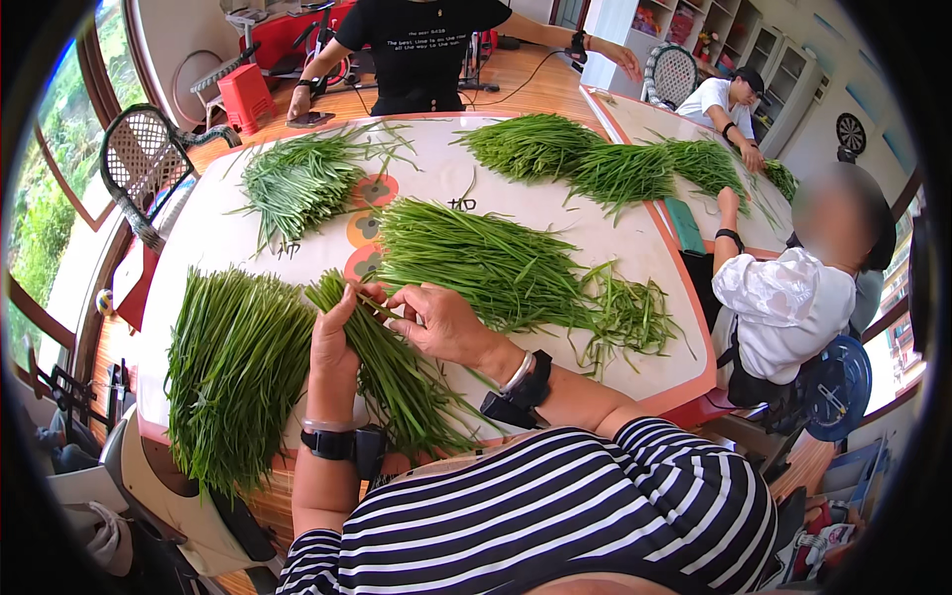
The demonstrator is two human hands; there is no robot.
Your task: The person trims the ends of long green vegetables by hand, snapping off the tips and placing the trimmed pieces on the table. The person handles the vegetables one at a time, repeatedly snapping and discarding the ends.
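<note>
My left hand [333,338] is wrapped around a bundle of garlic chives [394,387], whose long leaves trail down toward my striped shirt. Close to the bundle's cut ends, my right hand [439,320] pinches a stalk between thumb and fingers. To the left of the held bundle lies a thick pile of chives [238,372], its leaf tips hanging over the table's near edge. Beyond my right hand a wide heap of chives [476,260] is spread across the table. Loose leaf scraps [628,312] lie in a tangle at its right end.
More chives lie at the far left [301,182] and far right [532,145] of the table [208,223]. Across it stands a person in a black shirt [416,52]. A person in a white blouse [788,312] sits at right, beside a green box [684,225]. Another person [718,104] works farther back.
</note>
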